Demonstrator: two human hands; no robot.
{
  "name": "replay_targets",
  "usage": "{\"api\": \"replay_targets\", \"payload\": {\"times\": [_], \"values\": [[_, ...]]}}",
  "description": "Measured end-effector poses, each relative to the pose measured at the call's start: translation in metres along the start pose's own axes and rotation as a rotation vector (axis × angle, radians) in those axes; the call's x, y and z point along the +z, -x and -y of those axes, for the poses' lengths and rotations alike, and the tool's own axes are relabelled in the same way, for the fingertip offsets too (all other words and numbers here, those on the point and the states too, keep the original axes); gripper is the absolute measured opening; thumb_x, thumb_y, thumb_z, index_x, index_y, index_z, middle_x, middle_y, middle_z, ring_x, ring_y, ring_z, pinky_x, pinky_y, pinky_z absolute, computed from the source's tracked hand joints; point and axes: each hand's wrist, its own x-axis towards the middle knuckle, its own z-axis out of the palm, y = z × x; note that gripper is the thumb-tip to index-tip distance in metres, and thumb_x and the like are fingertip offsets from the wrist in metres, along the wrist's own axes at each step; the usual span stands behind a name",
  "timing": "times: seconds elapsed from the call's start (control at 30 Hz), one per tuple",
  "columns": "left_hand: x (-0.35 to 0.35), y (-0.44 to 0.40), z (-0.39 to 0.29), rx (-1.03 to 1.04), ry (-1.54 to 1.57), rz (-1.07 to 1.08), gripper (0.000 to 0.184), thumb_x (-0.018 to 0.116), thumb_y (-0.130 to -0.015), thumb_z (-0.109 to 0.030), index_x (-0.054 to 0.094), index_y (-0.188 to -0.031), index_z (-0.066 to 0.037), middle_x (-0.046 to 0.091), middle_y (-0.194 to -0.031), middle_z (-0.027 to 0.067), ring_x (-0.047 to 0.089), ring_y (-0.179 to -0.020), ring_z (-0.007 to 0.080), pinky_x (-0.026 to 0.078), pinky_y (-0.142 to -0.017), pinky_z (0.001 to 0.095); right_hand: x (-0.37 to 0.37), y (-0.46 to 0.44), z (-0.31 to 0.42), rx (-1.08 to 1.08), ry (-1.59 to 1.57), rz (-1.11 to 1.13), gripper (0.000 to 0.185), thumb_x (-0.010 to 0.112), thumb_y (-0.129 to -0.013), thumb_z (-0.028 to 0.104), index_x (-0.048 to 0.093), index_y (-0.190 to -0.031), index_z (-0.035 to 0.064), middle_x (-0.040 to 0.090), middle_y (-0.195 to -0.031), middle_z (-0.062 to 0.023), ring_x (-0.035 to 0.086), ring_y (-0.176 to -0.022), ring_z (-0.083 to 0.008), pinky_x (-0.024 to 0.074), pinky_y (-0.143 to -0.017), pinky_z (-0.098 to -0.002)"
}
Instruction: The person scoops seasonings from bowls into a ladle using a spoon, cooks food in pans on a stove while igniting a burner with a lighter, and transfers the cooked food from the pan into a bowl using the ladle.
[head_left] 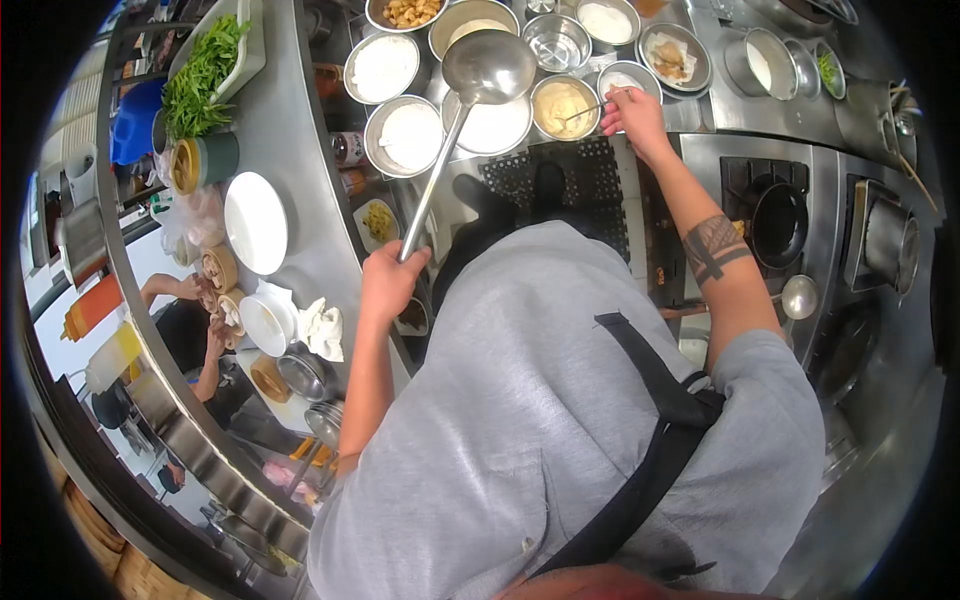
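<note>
"Over the metal bowls (372,140), what's the biggest thing held?"

"The ladle (489,66). The left hand (388,285) is clamped around its handle; the head lies ahead of that hand, seemingly unloaded."

"And the yellow-filled bowl (537,122)?"

"Just left of the right hand (630,115), which pinches a thin utensil (585,111)."

"How far along?"

"The utensil's far end is already in the yellow mix (558,100), so I'd judge that work begun; it's not yet lifted clear. How much remains, I can't tell."

Ladle (488,68) over bowls (495,152), left of utensil (585,112) in bowl (563,136); plate (255,222) left, on counter (285,120)
</note>
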Motion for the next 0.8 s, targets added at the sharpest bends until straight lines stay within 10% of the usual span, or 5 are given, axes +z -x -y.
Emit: {"api": "replay_targets", "payload": {"times": [0.43, 0.63, 0.8], "values": [[0.002, -0.009, -0.016, 0.043, 0.063, -0.004, 0.033, 0.073, -0.088, -0.027, 0.066, -0.079, 0.005, 0.058, -0.060, 0.0089, 0.054, -0.054, 0.0163, 0.045, -0.056, 0.0355, -0.017, 0.043, 0.102, -0.284, -0.248, -0.004, 0.027, 0.060, -0.103, 0.020, 0.066, -0.108, -0.0055, 0.064, -0.084, -0.0093, 0.067, -0.066, -0.0170, 0.0574, -0.055, -0.0298], [0.004, -0.001, -0.049, -0.084, 0.198, 0.219, 0.029, 0.072, -0.090, -0.023, 0.062, -0.073, -0.001, 0.053, -0.059, 0.0013, 0.048, -0.047, 0.0102, 0.037, -0.044, 0.0288, -0.003, 0.065, 0.144, -0.771, 0.207, -0.263, 0.027, 0.061, -0.105, 0.021, 0.069, -0.110, -0.0037, 0.066, -0.083, -0.0040, 0.065, -0.068, -0.0104, 0.0539, -0.059, -0.0243], [0.007, 0.003, -0.050, -0.065, 0.209, 0.226, 0.028, 0.071, -0.091, -0.022, 0.061, -0.075, -0.001, 0.052, -0.058, 0.0007, 0.046, -0.044, 0.0097, 0.035, -0.042, 0.0288, -0.006, 0.048, 0.094, -0.547, 0.306, -0.198, 0.028, 0.060, -0.104, 0.025, 0.071, -0.106, -0.0012, 0.068, -0.080, -0.0043, 0.065, -0.063, -0.0100, 0.0525, -0.056, -0.0262]]}}
